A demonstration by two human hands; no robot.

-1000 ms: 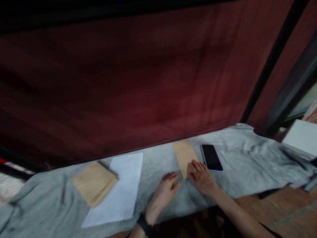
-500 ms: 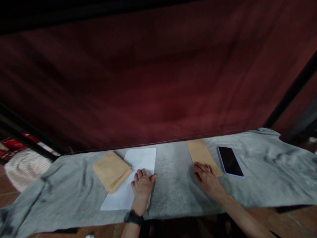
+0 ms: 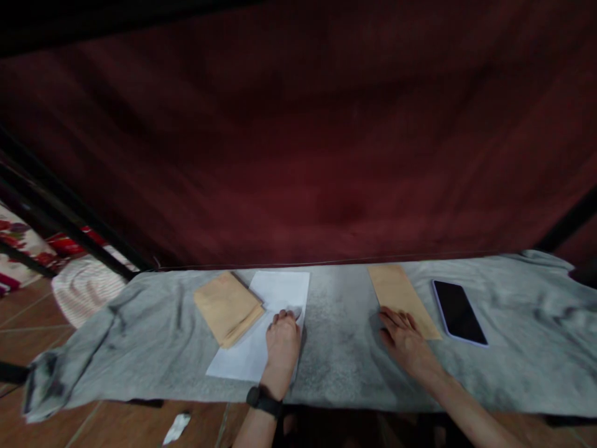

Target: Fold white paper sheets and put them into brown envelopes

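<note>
My left hand (image 3: 283, 339), a dark watch on its wrist, rests on a stack of white paper (image 3: 282, 286) with its fingers curled in at the right edge. Paper is slightly raised by the fingertips, and the thumb is hidden. Partly covering that paper's left side is a pile of brown paper envelopes (image 3: 226, 305). Farther right, my right hand (image 3: 405, 342) lies with fingers extended on the lower part of a single brown envelope (image 3: 398, 286), which is flat on the grey cloth.
A phone with a lilac case (image 3: 459, 311) lies right of the single envelope. Grey cloth (image 3: 340, 348) covers the narrow table. Behind hangs a dark red curtain (image 3: 308, 186), with dark metal bars at both sides. A white scrap (image 3: 177, 428) is on the tiled floor.
My left hand's fingers have curled from spread to closed at the paper's right edge. My right hand stays on the single envelope. The view has shifted somewhat left.
</note>
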